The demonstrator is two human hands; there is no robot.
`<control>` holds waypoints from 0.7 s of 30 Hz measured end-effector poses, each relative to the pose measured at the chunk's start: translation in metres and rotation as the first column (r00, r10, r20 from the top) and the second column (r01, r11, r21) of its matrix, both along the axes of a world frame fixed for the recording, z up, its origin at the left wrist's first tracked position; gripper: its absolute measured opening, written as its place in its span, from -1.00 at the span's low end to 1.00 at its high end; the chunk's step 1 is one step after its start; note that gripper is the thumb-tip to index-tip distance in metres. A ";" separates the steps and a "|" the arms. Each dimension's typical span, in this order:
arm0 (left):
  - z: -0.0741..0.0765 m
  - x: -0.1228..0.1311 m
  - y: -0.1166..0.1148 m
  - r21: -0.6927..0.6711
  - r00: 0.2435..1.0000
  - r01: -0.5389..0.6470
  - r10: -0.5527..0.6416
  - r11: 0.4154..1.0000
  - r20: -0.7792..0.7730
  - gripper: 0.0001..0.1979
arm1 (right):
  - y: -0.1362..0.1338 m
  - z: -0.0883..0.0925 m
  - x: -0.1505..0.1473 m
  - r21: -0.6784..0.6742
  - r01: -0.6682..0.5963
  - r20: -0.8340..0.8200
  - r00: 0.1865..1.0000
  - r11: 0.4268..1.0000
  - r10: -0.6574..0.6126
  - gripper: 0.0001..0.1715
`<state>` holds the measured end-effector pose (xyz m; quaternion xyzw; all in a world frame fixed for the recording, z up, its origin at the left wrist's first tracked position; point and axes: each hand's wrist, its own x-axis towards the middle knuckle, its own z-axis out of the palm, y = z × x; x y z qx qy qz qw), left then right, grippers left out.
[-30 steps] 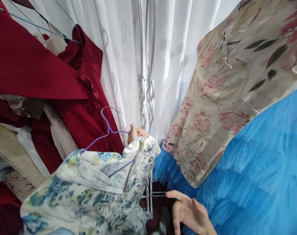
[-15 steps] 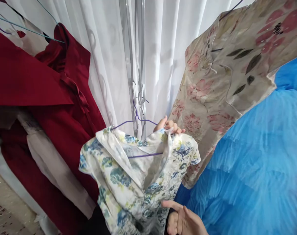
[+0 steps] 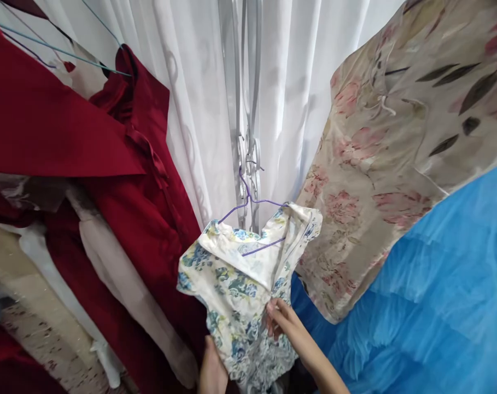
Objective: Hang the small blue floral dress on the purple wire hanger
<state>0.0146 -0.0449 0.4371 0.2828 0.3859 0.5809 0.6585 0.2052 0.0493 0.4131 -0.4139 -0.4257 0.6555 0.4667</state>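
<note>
A white dress with blue and yellow-green flowers [image 3: 240, 284] hangs on a purple wire hanger [image 3: 252, 205], whose hook sits on the ornate metal rail [image 3: 248, 137] in front of the white curtain. My left hand [image 3: 211, 372] is at the dress's lower left, behind or under the fabric, its fingers hidden. My right hand [image 3: 283, 323] touches the front of the dress low down, fingers bent and pinching at the cloth.
Dark red garments [image 3: 68, 131] on wire hangers crowd the left side, with pale cream clothes [image 3: 125, 284] beneath them. A beige satin dress with pink flowers [image 3: 387, 153] and a bright blue tulle skirt [image 3: 428, 295] fill the right. A white curtain [image 3: 199, 82] hangs behind.
The floral dress went from lying in my left hand to hanging by its hanger on the rail. My left hand let go of the shoulder and dropped low; my right hand moved onto the fabric.
</note>
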 end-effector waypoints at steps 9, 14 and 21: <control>-0.023 -0.030 0.003 -0.035 0.880 -0.042 0.020 0.999 -0.474 -0.43 | 0.017 0.025 -0.037 0.135 0.092 0.052 0.994 0.987 -0.099 -0.46; -0.032 -0.047 0.006 -0.109 0.916 -0.084 0.034 0.991 -0.401 -0.46 | 0.011 0.026 -0.042 0.225 0.100 0.112 0.985 0.969 -0.127 -0.51; -0.044 -0.002 0.044 0.449 0.514 -0.484 0.660 0.751 -0.548 -0.59 | -0.010 0.032 -0.031 0.152 0.071 0.091 0.992 0.986 -0.085 -0.53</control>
